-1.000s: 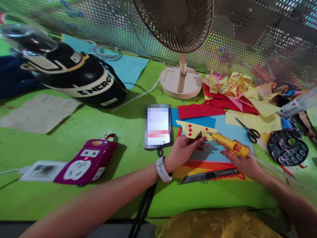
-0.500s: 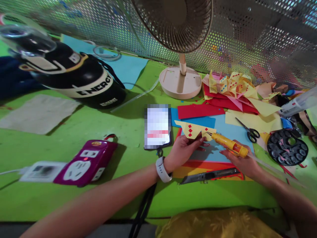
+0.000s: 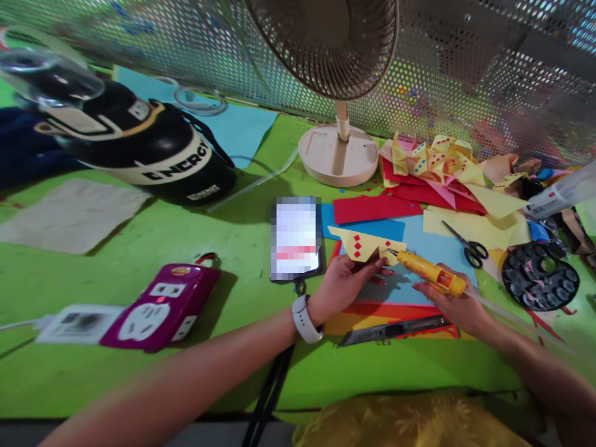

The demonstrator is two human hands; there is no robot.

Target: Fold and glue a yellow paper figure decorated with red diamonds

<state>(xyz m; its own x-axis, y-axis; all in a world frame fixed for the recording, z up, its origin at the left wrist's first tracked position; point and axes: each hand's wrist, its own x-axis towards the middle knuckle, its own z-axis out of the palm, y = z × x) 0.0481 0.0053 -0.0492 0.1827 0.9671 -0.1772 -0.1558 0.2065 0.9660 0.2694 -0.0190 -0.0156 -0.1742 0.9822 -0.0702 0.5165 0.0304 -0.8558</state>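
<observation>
My left hand, with a white watch on its wrist, pinches a cut piece of yellow paper by its lower edge. Small red diamonds mark that paper. In my right hand is a yellow hot glue gun, its nozzle pointing left and meeting the right part of the yellow paper, as far as I can see. A small orange light glows on the gun. Beneath both hands lies a light blue sheet on top of orange and red ones. A box cutter rests along the near edge of these sheets.
A phone lies left of the papers. Behind stands a fan. To the right are scissors, a black paint palette and a heap of paper scraps. Leftward are a purple power strip and a black bottle.
Hardly anything differs. Both hands, the yellow paper and the glue gun keep the same positions, and the view has shifted only very slightly.
</observation>
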